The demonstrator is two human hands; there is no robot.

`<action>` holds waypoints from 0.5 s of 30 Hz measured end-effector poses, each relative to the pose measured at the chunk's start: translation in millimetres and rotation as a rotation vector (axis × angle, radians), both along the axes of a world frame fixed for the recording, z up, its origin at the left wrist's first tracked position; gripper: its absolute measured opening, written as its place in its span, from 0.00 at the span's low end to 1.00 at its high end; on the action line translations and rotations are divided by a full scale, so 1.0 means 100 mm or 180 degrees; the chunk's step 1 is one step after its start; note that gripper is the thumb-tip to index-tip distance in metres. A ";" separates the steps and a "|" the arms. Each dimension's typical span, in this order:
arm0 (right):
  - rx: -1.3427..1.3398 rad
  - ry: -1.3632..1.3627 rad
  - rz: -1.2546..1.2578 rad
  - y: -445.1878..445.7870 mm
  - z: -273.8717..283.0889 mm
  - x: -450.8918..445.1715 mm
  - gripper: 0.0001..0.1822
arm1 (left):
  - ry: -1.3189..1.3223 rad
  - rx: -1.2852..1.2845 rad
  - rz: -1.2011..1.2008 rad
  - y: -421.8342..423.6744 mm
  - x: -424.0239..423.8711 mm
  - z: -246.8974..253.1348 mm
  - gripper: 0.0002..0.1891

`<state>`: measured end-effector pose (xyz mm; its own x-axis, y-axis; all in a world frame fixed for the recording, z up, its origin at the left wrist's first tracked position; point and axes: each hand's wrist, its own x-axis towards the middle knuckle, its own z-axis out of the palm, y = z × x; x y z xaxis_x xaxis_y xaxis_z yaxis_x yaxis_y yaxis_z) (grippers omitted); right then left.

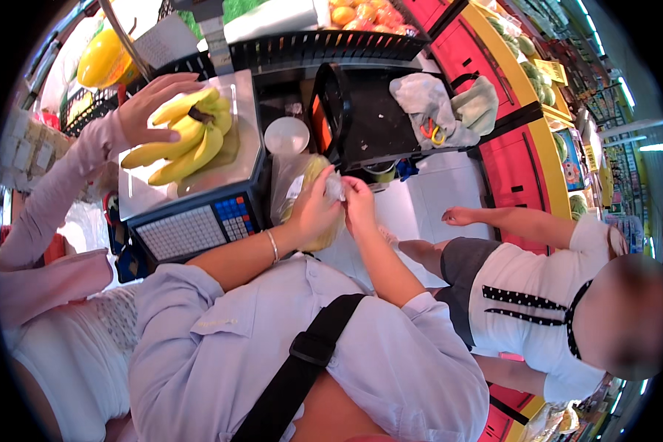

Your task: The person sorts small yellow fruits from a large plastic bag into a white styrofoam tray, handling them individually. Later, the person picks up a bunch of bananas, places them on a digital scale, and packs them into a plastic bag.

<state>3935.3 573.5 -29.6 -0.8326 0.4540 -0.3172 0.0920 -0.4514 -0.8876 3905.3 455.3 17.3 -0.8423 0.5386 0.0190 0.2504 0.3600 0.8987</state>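
My left hand point(316, 205), with a bangle at the wrist, grips the gathered neck of a clear plastic bag point(283, 185) holding yellow-green produce, partly hidden by my forearm. My right hand point(359, 200) pinches the bag's twisted end point(335, 188) from the other side, so the two hands nearly touch. To the left, a bunch of bananas point(196, 138) lies on the metal plate of a weighing scale point(243, 160) with a keypad. Another person's hand point(152, 110) reaches over the plate beside the bananas. Behind the bag stands a white round bowl point(287, 136).
A black case or bin point(375, 121) with cloths point(428, 102) and red-and-yellow-handled scissors point(432, 131) stands ahead to the right. Beyond the scale is a black crate point(331, 47) near oranges. A person point(519, 293) in a white top stands close on my right, another on my left.
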 end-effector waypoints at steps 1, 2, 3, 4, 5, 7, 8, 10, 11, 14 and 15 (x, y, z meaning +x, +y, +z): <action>0.0147 -0.0107 0.0134 -0.01 0.00 0.03 0.11 | -0.0037 0.0037 -0.0055 -0.03 0.01 -0.02 0.35; 0.0227 -0.0098 0.0447 0.02 -0.02 0.03 0.15 | -0.0234 0.0247 -0.0192 -0.04 -0.02 -0.09 0.38; 0.0698 0.0118 0.0595 0.01 -0.02 0.06 0.15 | -0.0277 0.0124 -0.0310 -0.06 -0.04 -0.08 0.38; 0.1172 0.0330 0.0742 0.00 -0.02 0.08 0.16 | -0.0319 0.0001 -0.0424 -0.06 -0.07 -0.06 0.38; 0.1649 0.0541 0.0886 -0.03 -0.02 0.11 0.17 | -0.0361 -0.0122 -0.0535 -0.06 -0.09 -0.03 0.39; 0.2541 0.0502 0.0650 -0.10 0.14 0.11 0.17 | -0.0539 -0.0475 -0.1002 -0.05 -0.13 0.15 0.39; 0.2615 0.0415 0.0564 -0.10 0.18 0.09 0.16 | -0.0628 -0.0653 -0.1235 -0.05 -0.15 0.23 0.39; 0.3075 0.0496 0.0551 -0.08 0.23 0.04 0.14 | -0.0716 -0.0695 -0.1427 -0.06 -0.19 0.30 0.39; 0.3455 0.0648 0.0618 -0.06 0.23 0.02 0.12 | -0.0760 -0.0718 -0.1527 -0.07 -0.21 0.33 0.39; 0.4119 0.0769 0.0649 -0.05 0.24 -0.04 0.10 | -0.0084 -0.0643 -0.1684 -0.11 -0.21 0.20 0.37; 0.4269 0.0744 0.0622 -0.03 0.23 -0.06 0.10 | 0.0178 -0.0582 -0.1747 -0.10 -0.20 0.21 0.36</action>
<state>3929.1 570.2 -6.2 -0.8907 0.1689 0.4222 -0.1560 0.7587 -0.6325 3885.4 444.8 38.4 -0.4392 0.8949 -0.0791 0.4896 0.3122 0.8141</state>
